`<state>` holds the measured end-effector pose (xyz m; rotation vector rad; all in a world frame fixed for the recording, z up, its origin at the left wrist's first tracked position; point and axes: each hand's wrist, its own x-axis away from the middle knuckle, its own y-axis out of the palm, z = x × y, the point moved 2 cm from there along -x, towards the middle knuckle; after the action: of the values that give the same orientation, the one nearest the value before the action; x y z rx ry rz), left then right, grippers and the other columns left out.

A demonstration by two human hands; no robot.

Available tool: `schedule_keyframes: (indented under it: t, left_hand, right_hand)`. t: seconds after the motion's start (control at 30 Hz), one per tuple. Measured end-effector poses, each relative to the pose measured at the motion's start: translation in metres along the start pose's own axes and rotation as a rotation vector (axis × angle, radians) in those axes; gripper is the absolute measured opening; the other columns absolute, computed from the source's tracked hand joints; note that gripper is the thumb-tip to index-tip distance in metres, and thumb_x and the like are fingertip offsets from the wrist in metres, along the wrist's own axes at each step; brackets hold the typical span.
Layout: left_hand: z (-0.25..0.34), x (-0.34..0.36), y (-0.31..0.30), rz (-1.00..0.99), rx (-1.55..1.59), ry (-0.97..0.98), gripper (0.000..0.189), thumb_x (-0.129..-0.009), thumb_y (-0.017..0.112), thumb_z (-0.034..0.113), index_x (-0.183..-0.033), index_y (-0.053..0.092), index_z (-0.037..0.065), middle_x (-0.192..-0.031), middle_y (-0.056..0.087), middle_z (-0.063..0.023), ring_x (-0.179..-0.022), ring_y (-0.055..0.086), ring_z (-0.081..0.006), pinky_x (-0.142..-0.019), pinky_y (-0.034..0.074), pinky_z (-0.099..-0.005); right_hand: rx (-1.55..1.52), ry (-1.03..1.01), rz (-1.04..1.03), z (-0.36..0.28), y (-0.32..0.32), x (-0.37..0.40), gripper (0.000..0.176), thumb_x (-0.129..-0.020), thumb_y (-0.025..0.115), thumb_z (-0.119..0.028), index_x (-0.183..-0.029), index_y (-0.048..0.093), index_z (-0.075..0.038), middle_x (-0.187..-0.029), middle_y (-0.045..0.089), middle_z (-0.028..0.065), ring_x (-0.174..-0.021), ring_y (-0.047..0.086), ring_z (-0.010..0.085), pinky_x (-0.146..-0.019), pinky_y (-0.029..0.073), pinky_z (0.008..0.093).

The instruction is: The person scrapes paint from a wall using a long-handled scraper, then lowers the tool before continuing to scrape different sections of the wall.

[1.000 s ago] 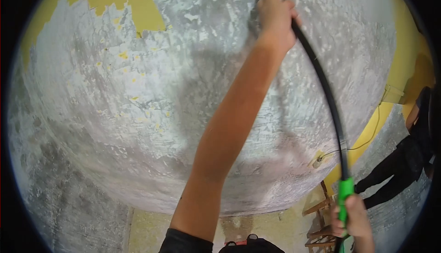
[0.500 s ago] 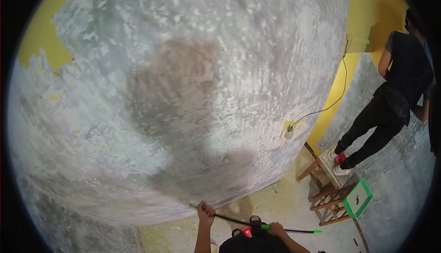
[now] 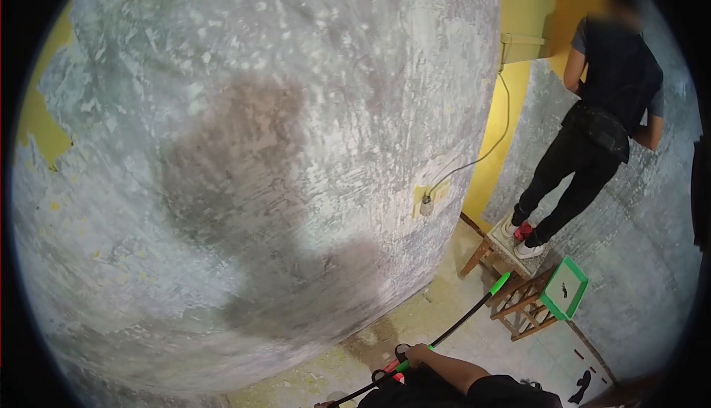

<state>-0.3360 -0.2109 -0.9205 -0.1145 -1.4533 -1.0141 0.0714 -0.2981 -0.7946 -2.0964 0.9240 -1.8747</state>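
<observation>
A long black pole [image 3: 461, 323] with green end and middle sections slants across the lower part of the view and looks bent by the lens. My right hand [image 3: 419, 355] is closed around it near the green middle section. At the bottom edge, only a sliver of my left hand [image 3: 324, 405] shows, at the pole's lower end; it appears closed on the pole. The pole's far green tip points up towards the wooden stool. In front of me the wall [image 3: 355, 149] has a patchy grey-white coat and carries my shadow.
Another person [image 3: 592, 104] stands on a wooden stool [image 3: 496, 249], facing the right-hand wall. A green-rimmed tray [image 3: 548, 304] holding a small dark item rests on a wooden stand. A cable [image 3: 474, 162] runs to a wall socket [image 3: 427, 202]. A black object [image 3: 583, 386] lies on the floor.
My view has turned to the right. The pole has swung from nearly level to a steep slant, its right end rising towards the stool. My left hand has dropped to the bottom edge.
</observation>
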Motion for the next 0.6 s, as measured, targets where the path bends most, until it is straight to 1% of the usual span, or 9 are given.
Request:
schedule_keyframes:
  t: [0.03, 0.13, 0.2, 0.27, 0.3, 0.33, 0.4, 0.5, 0.6]
  left_hand:
    - [-0.002, -0.005, -0.002, 0.001, -0.069, -0.025, 0.062, -0.09, 0.027, 0.06, -0.067, 0.055, 0.009, -0.065, 0.06, -0.0072, -0.063, 0.057, -0.0238, -0.066, 0.051, -0.0366]
    - [-0.015, -0.005, 0.01, 0.017, -0.36, -0.142, 0.048, -0.088, 0.039, 0.06, -0.098, 0.047, 0.014, -0.093, 0.057, -0.0095, -0.085, 0.057, -0.0302, -0.077, 0.05, -0.0455]
    - [-0.013, -0.008, 0.021, 0.026, -0.533, -0.183, 0.055, -0.087, 0.048, 0.06, -0.119, 0.042, 0.016, -0.111, 0.055, -0.0111, -0.099, 0.056, -0.0345, -0.084, 0.049, -0.0514]
    - [-0.018, -0.008, 0.03, 0.038, -0.685, -0.214, 0.071, -0.086, 0.056, 0.061, -0.14, 0.037, 0.019, -0.129, 0.053, -0.0126, -0.114, 0.056, -0.0388, -0.091, 0.048, -0.0573]
    - [-0.026, -0.002, 0.033, -0.04, -0.756, -0.121, 0.049, -0.091, 0.054, 0.049, -0.126, 0.046, 0.016, -0.121, 0.057, -0.0136, -0.113, 0.057, -0.0379, -0.088, 0.05, -0.0545]
    - [-0.035, -0.002, 0.039, -0.089, -0.764, -0.132, 0.039, -0.094, 0.055, 0.04, -0.123, 0.047, 0.015, -0.121, 0.057, -0.0136, -0.111, 0.058, -0.0368, -0.088, 0.051, -0.0541]
    - [-0.054, -0.006, 0.05, -0.16, -0.862, -0.158, 0.031, -0.094, 0.056, 0.032, -0.119, 0.05, 0.015, -0.118, 0.059, -0.0136, -0.108, 0.06, -0.0356, -0.088, 0.051, -0.0539]
    - [-0.083, 0.002, 0.085, -0.095, -1.059, -0.187, 0.024, -0.093, 0.055, 0.027, -0.109, 0.053, 0.009, -0.113, 0.061, -0.0146, -0.102, 0.063, -0.0339, -0.083, 0.054, -0.0495]
    - [-0.106, -0.009, 0.111, -0.217, -1.229, -0.126, 0.027, -0.094, 0.053, 0.029, -0.111, 0.053, 0.007, -0.115, 0.061, -0.0164, -0.1, 0.063, -0.034, -0.082, 0.055, -0.0488]
  right_hand:
    - [-0.027, -0.006, 0.008, -0.001, 0.004, 0.005, 0.04, -0.073, 0.068, -0.031, -0.106, 0.07, -0.009, -0.109, 0.069, 0.0125, -0.104, 0.066, 0.0288, -0.086, 0.052, 0.0431]
    - [-0.168, 0.008, 0.118, 0.01, 0.057, -0.01, 0.039, -0.071, 0.068, -0.032, -0.102, 0.07, -0.007, -0.104, 0.069, 0.0158, -0.098, 0.067, 0.0313, -0.083, 0.053, 0.0447]
    - [-0.228, 0.023, 0.178, 0.011, 0.065, -0.013, 0.04, -0.071, 0.068, -0.033, -0.101, 0.07, -0.007, -0.102, 0.069, 0.0177, -0.096, 0.068, 0.0323, -0.081, 0.054, 0.0453]
    - [-0.237, 0.055, 0.183, 0.009, 0.059, 0.0, 0.041, -0.072, 0.068, -0.035, -0.101, 0.07, -0.006, -0.101, 0.069, 0.0188, -0.096, 0.068, 0.0323, -0.081, 0.054, 0.0457]
    - [-0.249, 0.085, 0.192, 0.013, 0.063, -0.004, 0.044, -0.071, 0.069, -0.039, -0.102, 0.069, -0.007, -0.102, 0.069, 0.0186, -0.097, 0.068, 0.032, -0.08, 0.055, 0.0456]
    - [-0.289, 0.113, 0.185, 0.017, 0.068, -0.004, 0.046, -0.071, 0.069, -0.04, -0.103, 0.069, -0.007, -0.103, 0.069, 0.0186, -0.097, 0.067, 0.0326, -0.081, 0.054, 0.0455]
    - [-0.379, 0.173, 0.176, 0.026, 0.076, -0.003, 0.049, -0.072, 0.068, -0.042, -0.105, 0.069, -0.006, -0.104, 0.069, 0.0187, -0.098, 0.067, 0.0336, -0.083, 0.054, 0.0453]
    - [-0.473, 0.259, 0.238, 0.041, 0.089, -0.005, 0.055, -0.071, 0.068, -0.048, -0.106, 0.069, -0.005, -0.105, 0.069, 0.0179, -0.1, 0.066, 0.0338, -0.085, 0.053, 0.0444]
    - [-0.625, 0.453, 0.296, 0.051, 0.095, 0.001, 0.058, -0.071, 0.067, -0.05, -0.106, 0.068, -0.003, -0.106, 0.069, 0.0171, -0.102, 0.066, 0.0331, -0.086, 0.053, 0.0435]
